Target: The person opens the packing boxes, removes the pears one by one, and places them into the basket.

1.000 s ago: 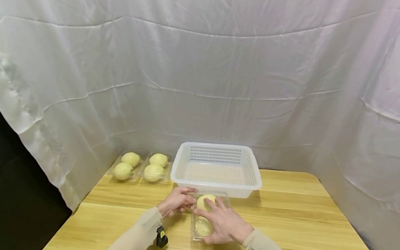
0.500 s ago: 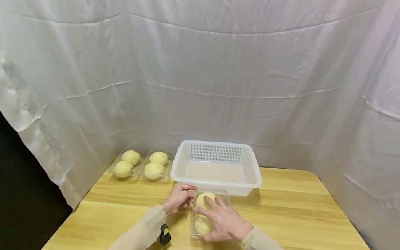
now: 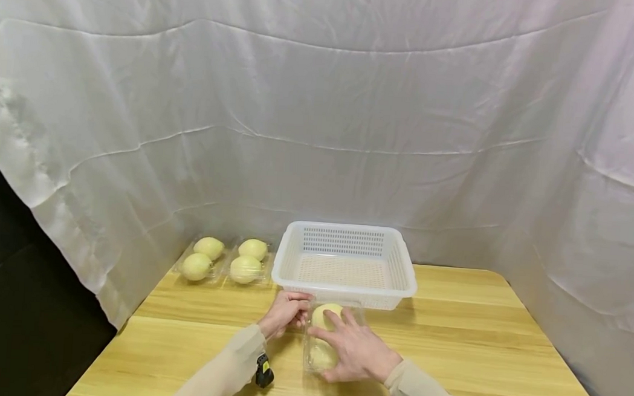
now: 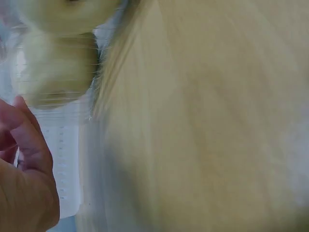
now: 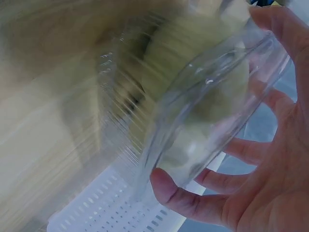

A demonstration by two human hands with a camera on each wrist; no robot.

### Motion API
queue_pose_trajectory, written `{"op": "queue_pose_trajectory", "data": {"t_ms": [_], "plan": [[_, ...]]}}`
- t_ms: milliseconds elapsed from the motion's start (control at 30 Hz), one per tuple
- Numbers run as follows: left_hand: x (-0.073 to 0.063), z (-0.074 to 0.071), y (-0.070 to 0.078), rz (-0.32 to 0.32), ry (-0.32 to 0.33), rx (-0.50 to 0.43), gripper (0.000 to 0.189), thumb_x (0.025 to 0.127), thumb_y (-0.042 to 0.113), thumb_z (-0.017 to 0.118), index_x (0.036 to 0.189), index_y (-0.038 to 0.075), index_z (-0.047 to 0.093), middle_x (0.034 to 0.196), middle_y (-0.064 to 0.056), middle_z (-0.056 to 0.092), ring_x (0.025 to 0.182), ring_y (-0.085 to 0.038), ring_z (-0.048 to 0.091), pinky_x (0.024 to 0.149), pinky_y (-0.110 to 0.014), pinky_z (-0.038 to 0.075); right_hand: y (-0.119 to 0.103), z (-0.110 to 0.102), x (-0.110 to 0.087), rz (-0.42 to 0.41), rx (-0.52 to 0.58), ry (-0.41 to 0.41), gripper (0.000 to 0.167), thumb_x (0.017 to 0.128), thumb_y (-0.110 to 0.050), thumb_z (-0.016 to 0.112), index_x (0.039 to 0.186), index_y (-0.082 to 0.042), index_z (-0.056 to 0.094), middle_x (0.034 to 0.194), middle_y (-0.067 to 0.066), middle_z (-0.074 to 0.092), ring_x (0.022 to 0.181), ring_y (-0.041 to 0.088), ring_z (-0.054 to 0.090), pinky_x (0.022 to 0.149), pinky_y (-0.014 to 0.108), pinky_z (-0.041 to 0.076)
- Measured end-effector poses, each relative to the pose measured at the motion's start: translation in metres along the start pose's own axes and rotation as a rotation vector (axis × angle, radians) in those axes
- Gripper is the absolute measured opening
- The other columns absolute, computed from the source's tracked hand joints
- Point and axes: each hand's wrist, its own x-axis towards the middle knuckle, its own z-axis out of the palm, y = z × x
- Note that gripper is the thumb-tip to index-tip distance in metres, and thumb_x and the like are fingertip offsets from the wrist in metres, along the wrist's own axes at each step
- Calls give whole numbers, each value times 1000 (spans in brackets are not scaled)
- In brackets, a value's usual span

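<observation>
A clear plastic clamshell box [image 3: 312, 367] lies at the table's front middle, with two pale yellow round fruits [image 3: 323, 357] inside. My right hand [image 3: 359, 349] is spread over it from the right and grips it, thumb toward the near end. In the right wrist view the thumb and fingers curve round the edges of the transparent plastic. At the far left corner, my left hand [image 3: 284, 314] has its fingers bent and pinches the box's rim; the exact contact is hard to see. The left wrist view shows the left fingertips [image 4: 20, 102] beside the box and fruits.
Behind the held box stands a white perforated basket [image 3: 343, 296] with nothing in it. Two more clear boxes, each with two pale yellow fruits [image 3: 246, 269] [image 3: 196, 266], stand to its left. A grey-white curtain [image 3: 355, 115] hangs behind the wooden table [image 3: 477, 341].
My left hand has shifted slightly, its fingers drawing closer together at the box's far left corner. The right hand stays on the box; basket and other boxes keep their places.
</observation>
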Motion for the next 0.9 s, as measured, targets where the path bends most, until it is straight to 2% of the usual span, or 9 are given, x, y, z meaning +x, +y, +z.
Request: {"op": "queue_pose_trajectory", "data": {"t_ms": [133,233,367,467,667,900], "plan": [[-2,-2,2,-6,-22,-13,35,92,3,59,125,-7,62,58,2,55,47,-3,48,42,-14,42,-1,2,-1,-12,-4,15,81,71,-58,75,143,-41,44,150,10,39,131,39,40,80,60,54],[-4,-3,3,-23,-62,2,39,95,9,58,132,-3,58,60,2,55,49,-3,49,43,-15,44,0,2,-1,-5,2,26,80,71,-60,74,143,-40,45,150,11,39,132,40,40,85,63,52],[-7,-4,1,-20,-127,86,45,99,20,57,140,4,52,65,3,57,51,-4,50,46,-17,43,2,1,0,2,34,37,80,72,-63,71,143,-39,45,150,13,40,134,43,39,92,65,47],[-10,-7,2,-2,-182,148,48,99,22,55,144,7,46,71,3,58,54,-7,49,49,-20,40,4,0,0,10,73,38,80,72,-63,71,143,-39,44,150,14,40,135,46,38,92,67,46],[-17,-15,3,4,-259,173,59,92,10,59,145,-3,37,73,-1,58,60,-10,51,54,-21,43,6,-3,-3,37,130,8,82,71,-64,72,144,-40,44,153,15,37,136,47,37,89,68,47],[-41,-21,0,43,-310,320,55,97,25,59,140,-4,44,74,-2,64,58,-12,60,53,-22,44,5,-4,-3,30,153,1,84,70,-68,72,145,-43,43,153,15,37,137,47,36,89,68,47]]}}
